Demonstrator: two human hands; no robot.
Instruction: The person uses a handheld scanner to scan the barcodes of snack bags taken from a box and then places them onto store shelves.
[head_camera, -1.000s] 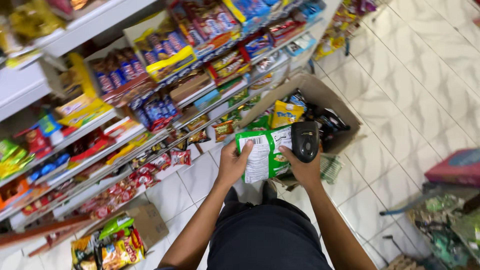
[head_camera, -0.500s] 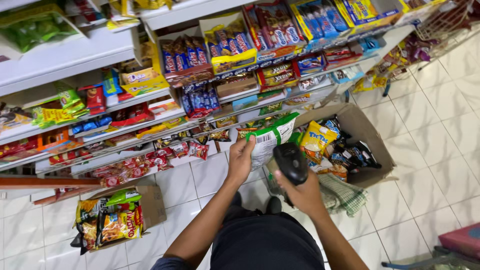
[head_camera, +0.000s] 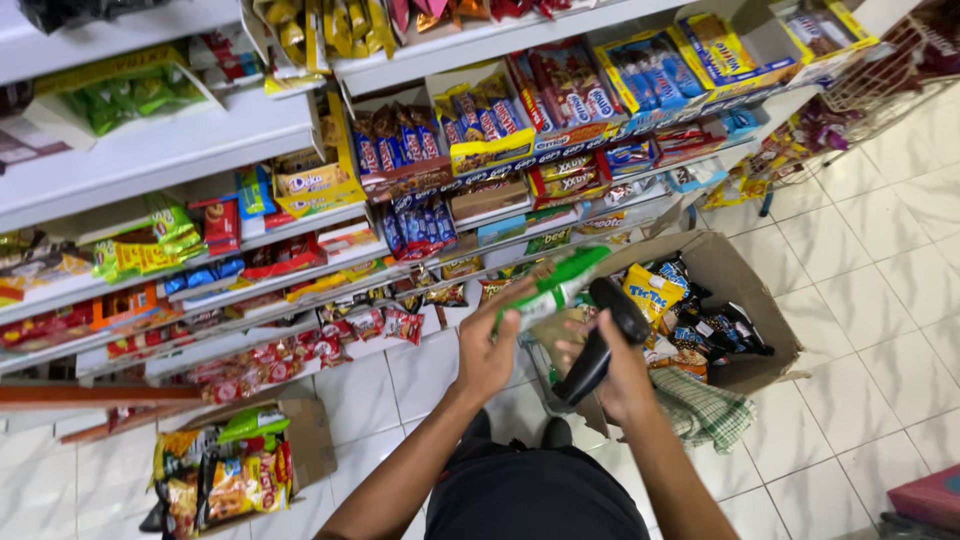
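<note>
Glossy pale floor tiles (head_camera: 880, 230) run beneath a shop aisle, and white shelves (head_camera: 180, 150) crowd the far side. Nearest the camera, the left hand (head_camera: 487, 352) has its grip clenched on the lower end of a green-and-white snack packet (head_camera: 555, 287), which is raised in the air between the person and the lowest shelf, tilted up to the right. The right hand (head_camera: 622, 372) is wrapped tight around a black handheld scanner (head_camera: 600, 340), whose head sits just beside the packet. The packet's film looks slick and crinkly (held only by one end), so I judge it could slide out or buckle. The smooth, hard plastic scanner could also knock it. Below lies a soft checked cloth (head_camera: 705, 410), touching an open cardboard box (head_camera: 745, 275) of mixed glossy packets. Its flaps are limp, and a nudge from a knee could spill them. At lower left, a second carton (head_camera: 305, 440) holds yellow and orange bags. Beyond, the shelves carry tightly packed foil wrappers.
</note>
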